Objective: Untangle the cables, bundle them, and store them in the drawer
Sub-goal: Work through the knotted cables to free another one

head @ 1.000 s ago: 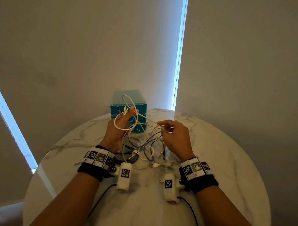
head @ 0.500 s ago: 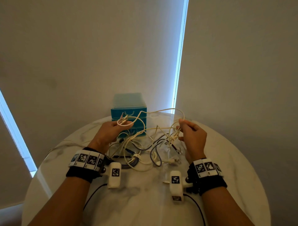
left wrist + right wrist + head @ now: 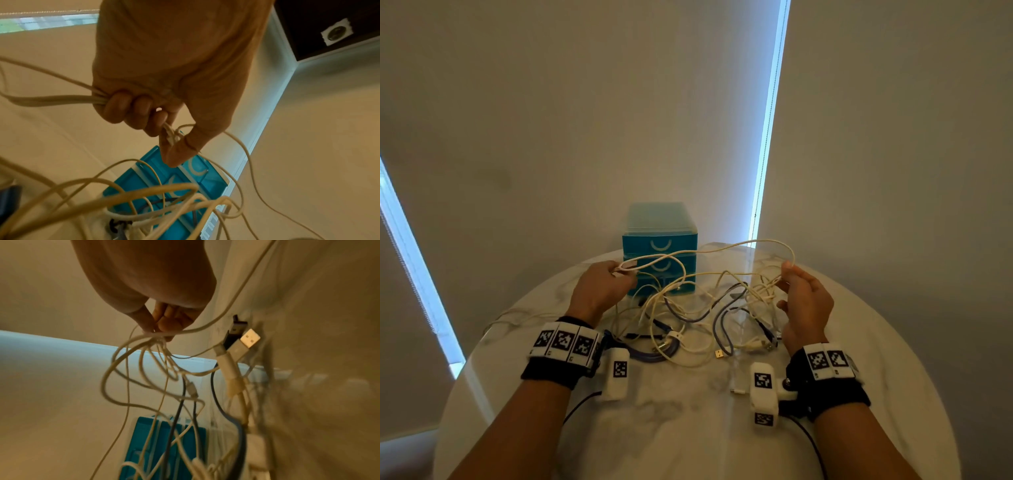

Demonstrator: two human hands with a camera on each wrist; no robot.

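Head view, item one: our left hand [image 3: 601, 289], fingers curled around several strands of thin cream cable [image 3: 709, 251], round in section and smooth; the left wrist view shows those strands bunched in the fist [image 3: 144, 104] with a small white connector pinched between thumb and forefinger. Item two: our right hand [image 3: 804, 305], raised at the same height, thumb and fingertips pinching the other side of the same cream loop, which arcs between both hands above the tabletop. Item three: the tangle [image 3: 698, 318], hanging from both hands and pooling on the table between our wrists; it mixes cream strands with darker blue-grey ones, loosely looped and crossed. A flat metal USB plug [image 3: 719, 354] lies at its near edge; in the right wrist view a white-faced USB plug [image 3: 249, 338] and a dark one sit side by side. Item four: a small teal plastic drawer unit [image 3: 659, 250], boxy, with pale curved handles, standing at the far edge of the table behind the tangle, drawers closed. Item five: a round table [image 3: 688, 428], glossy white marble-patterned top.
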